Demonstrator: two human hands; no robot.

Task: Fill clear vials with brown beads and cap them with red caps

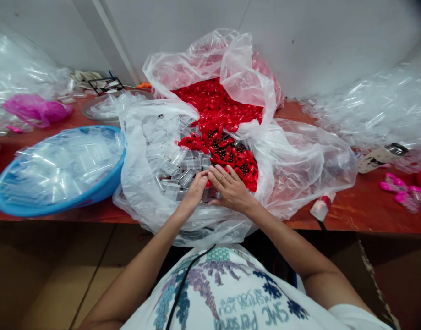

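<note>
My left hand (195, 190) is closed in a pinch beside a small red plastic piece (209, 184), which shows between my two hands. Its fingertips meet those of my right hand (231, 187), whose fingers are stretched out with the thumb apart. Whether the red piece is joined to a clear part under my hands cannot be made out. Around them lie clear plastic containers (172, 172) on the left, and loose red pieces (244, 160) on the right. Small dark brown balls (222, 153) show among the red. All rest in a spread clear plastic bag (134, 156).
Behind stands an open bag of red pieces (220, 101). A blue basin (59, 208) holds clear plastic parts at left. More clear parts (375, 114) are heaped at right, near a patterned tumbler (378, 158) and pink pieces (399, 185). The red tabletop (361, 206) ends in front of me.
</note>
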